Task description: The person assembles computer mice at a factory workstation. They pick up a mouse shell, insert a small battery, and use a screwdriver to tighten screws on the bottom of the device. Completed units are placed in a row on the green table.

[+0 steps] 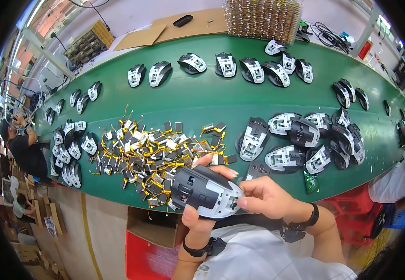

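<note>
My left hand (197, 225) grips a black and light-grey computer mouse (204, 192), thumb on the near side and fingers over the far side. The underside of the mouse faces up, and a bit of green circuit board shows in an opening at its right end. There my right hand (265, 199) has thumb and forefinger pinched against the mouse; whatever lies between the fingertips is too small to make out. Just beyond and left of the mouse, a heap of small pouch batteries (153, 148) with yellow tape and thin wires spreads over the green bench (197, 105).
Several similar mice (286, 158) cluster on the right, more (71, 140) on the left and along the back. A green packet (311, 182) lies at the front edge. Below are a cardboard box (153, 228) and red crates (352, 205). Other people sit at both sides.
</note>
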{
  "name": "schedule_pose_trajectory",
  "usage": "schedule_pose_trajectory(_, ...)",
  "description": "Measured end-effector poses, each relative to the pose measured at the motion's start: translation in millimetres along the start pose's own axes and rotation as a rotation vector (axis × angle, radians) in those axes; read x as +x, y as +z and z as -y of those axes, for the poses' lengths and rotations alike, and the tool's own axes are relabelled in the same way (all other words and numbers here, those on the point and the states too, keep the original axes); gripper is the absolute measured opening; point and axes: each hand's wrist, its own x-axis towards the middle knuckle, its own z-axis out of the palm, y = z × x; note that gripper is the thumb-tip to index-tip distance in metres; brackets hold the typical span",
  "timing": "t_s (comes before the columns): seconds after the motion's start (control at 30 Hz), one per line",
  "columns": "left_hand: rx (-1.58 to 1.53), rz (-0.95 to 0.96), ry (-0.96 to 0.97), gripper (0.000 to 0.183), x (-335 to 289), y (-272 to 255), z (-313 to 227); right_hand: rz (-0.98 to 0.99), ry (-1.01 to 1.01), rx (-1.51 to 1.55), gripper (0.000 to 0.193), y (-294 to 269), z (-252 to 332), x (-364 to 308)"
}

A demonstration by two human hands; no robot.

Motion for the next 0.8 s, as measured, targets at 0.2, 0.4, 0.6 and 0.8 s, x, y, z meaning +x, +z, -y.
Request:
schedule_pose_trajectory(0.2,0.058,-0.005,-0.031,0.102,-0.6,-0.2,-0.2,-0.001,-0.038,0.053,0.017,-1.6,-8.2,7.7)
schedule_pose_trajectory(0.4,0.120,-0.034,-0.051,0.105,-1.8,4.2,-3.7,-0.003,-0.057,0.041,0.016,-3.1,-13.5,9.5)
schedule_pose_trajectory(0.6,0.133,0.001,-0.085,0.107,-2.2,3.7,-7.2,0.004,-0.042,0.029,0.018,-3.5,-12.9,7.0)
schedule_pose_trajectory(0.8,0.165,0.014,-0.106,0.110,-6.4,11.2,-8.2,-0.029,-0.072,-0.008,0.018,-2.3,-15.8,2.2)
